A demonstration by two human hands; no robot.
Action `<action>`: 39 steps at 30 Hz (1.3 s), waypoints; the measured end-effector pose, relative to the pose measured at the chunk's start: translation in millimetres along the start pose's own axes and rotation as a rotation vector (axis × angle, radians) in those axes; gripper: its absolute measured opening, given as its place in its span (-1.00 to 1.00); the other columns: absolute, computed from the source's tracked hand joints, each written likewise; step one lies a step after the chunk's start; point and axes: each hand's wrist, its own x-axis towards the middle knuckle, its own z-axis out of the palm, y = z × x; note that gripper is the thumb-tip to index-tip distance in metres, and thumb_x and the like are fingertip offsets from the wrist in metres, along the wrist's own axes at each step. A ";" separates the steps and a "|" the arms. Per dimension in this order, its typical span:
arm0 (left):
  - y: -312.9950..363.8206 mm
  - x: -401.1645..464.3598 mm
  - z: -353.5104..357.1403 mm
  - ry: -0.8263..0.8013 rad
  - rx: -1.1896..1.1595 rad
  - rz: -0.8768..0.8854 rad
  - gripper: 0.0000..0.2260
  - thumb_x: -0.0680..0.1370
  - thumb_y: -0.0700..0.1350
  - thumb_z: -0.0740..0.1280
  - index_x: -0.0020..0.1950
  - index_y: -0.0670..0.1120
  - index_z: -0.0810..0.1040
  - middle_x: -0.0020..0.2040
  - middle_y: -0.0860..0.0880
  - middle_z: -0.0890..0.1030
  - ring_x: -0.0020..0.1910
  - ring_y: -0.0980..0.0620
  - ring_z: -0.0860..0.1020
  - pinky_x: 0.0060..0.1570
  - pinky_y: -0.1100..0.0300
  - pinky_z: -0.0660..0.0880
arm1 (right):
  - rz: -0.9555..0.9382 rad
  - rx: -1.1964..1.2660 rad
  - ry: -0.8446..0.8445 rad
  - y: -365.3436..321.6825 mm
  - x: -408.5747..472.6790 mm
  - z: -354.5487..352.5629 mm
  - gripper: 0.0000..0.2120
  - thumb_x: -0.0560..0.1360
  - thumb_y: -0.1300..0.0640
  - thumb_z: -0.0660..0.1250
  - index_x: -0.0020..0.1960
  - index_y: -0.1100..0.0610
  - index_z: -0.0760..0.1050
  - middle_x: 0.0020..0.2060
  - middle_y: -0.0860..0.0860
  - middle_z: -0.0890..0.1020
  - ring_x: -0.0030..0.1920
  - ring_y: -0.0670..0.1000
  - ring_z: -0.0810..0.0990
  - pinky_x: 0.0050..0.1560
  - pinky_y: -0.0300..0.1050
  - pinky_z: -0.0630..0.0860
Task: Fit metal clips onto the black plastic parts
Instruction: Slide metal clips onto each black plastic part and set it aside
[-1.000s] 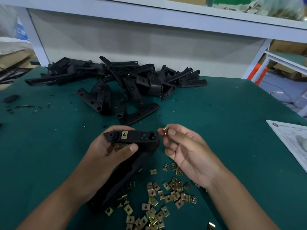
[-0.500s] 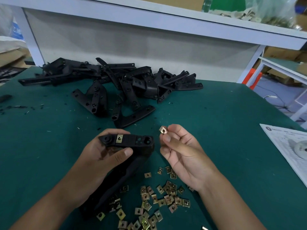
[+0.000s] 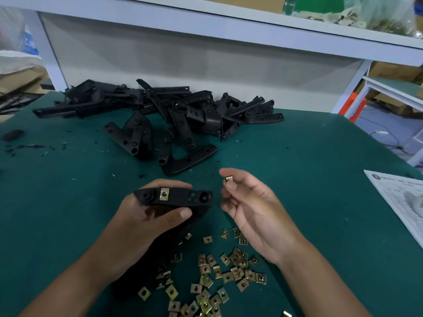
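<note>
A black plastic part (image 3: 174,197) lies level in the left hand (image 3: 137,225), one brass clip (image 3: 164,194) already seated. A second clip (image 3: 228,179) is pinched beside it; loose clips (image 3: 229,271) scatter nearby, parts (image 3: 160,110) piled behind.

- One view only, from a camera worn on the person's head; no second view shares the scene.
- It looks forward and down onto the green bench (image 3: 309,179), wide-angle, so straight edges bow near the frame's borders.
- It sits close: both forearms enter from the bottom edge, and the left hand (image 3: 142,225) and right hand (image 3: 254,209) fill the lower middle.
- Beyond the grip lies a pile of black parts (image 3: 164,110), then a white shelf (image 3: 229,26) along the top.
</note>
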 end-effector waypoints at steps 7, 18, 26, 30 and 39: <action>-3.2 -4.5 1.7 0.012 0.294 0.100 -0.73 0.32 0.26 0.54 -0.10 0.14 0.73 -0.20 0.00 0.72 -0.20 0.04 0.68 -0.23 0.20 0.59 | -0.034 -0.241 0.007 -1.0 -6.2 7.9 -0.77 0.41 -0.07 0.48 0.04 -0.08 0.70 -0.03 0.00 0.75 0.00 -0.11 0.66 -0.07 -0.21 0.51; -6.7 -5.4 1.6 -0.043 0.391 0.133 -0.77 0.36 0.28 0.51 -0.01 0.34 0.70 -0.09 0.27 0.71 -0.07 0.26 0.68 -0.12 0.35 0.58 | -0.069 -0.295 -0.002 -2.7 -12.6 17.9 -0.95 0.35 0.04 0.52 -0.20 -0.02 0.70 -0.18 0.08 0.76 -0.09 -0.02 0.75 -0.10 -0.31 0.59; -8.8 -4.7 1.7 -0.017 0.441 0.104 -0.65 0.30 0.39 0.48 0.00 0.30 0.68 -0.12 0.19 0.72 -0.13 0.12 0.70 -0.10 -0.03 0.62 | -0.153 -0.381 0.044 0.5 -14.9 23.3 -0.89 0.33 0.01 0.53 -0.16 -0.01 0.70 -0.17 0.08 0.76 -0.11 0.02 0.75 -0.05 -0.23 0.62; -9.4 -3.9 2.7 -0.010 0.464 0.116 -0.64 0.30 0.41 0.46 0.03 0.33 0.66 -0.11 0.17 0.73 -0.11 0.07 0.69 -0.09 -0.05 0.61 | -0.164 -0.456 0.056 2.4 -14.1 20.5 -0.84 0.36 -0.02 0.53 -0.13 0.02 0.70 -0.17 0.07 0.76 -0.12 0.04 0.74 0.00 -0.13 0.65; -3.7 -6.1 7.1 0.016 0.520 0.136 -0.90 0.31 0.23 0.49 -0.22 0.32 0.65 -0.39 0.38 0.59 -0.47 0.42 0.48 -0.47 0.58 0.30 | -0.225 -0.727 0.087 2.9 -13.9 13.6 -0.77 0.37 -0.18 0.49 -0.09 -0.06 0.67 -0.18 -0.13 0.75 -0.12 -0.06 0.72 -0.04 -0.13 0.63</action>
